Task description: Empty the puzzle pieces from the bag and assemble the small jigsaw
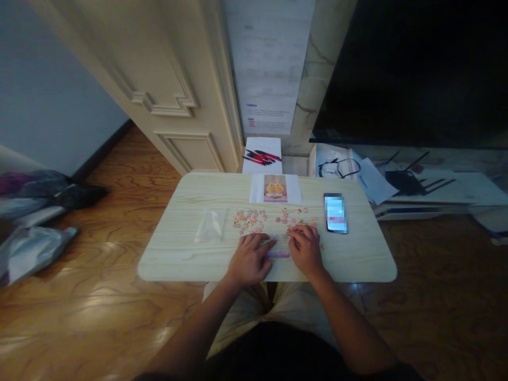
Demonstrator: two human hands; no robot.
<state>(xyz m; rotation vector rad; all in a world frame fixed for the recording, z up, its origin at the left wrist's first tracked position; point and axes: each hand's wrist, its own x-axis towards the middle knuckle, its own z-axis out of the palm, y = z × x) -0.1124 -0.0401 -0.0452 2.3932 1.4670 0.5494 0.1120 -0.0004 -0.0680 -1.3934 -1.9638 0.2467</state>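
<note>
Pale tabletop (170,259) holds puzzle pieces (251,219) at eleven and one o'clock from a purple strip (278,254); left hand (250,258), fingers spread, at nine; right hand (307,251) curled at three, whether pinching I cannot tell.

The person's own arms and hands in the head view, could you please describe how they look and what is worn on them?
The bare left hand and bare right hand wear no gloves, and I can make out no watch or bracelet. The left forearm and right forearm are uncovered; dark cloth sleeves show near the bottom edge.
</note>
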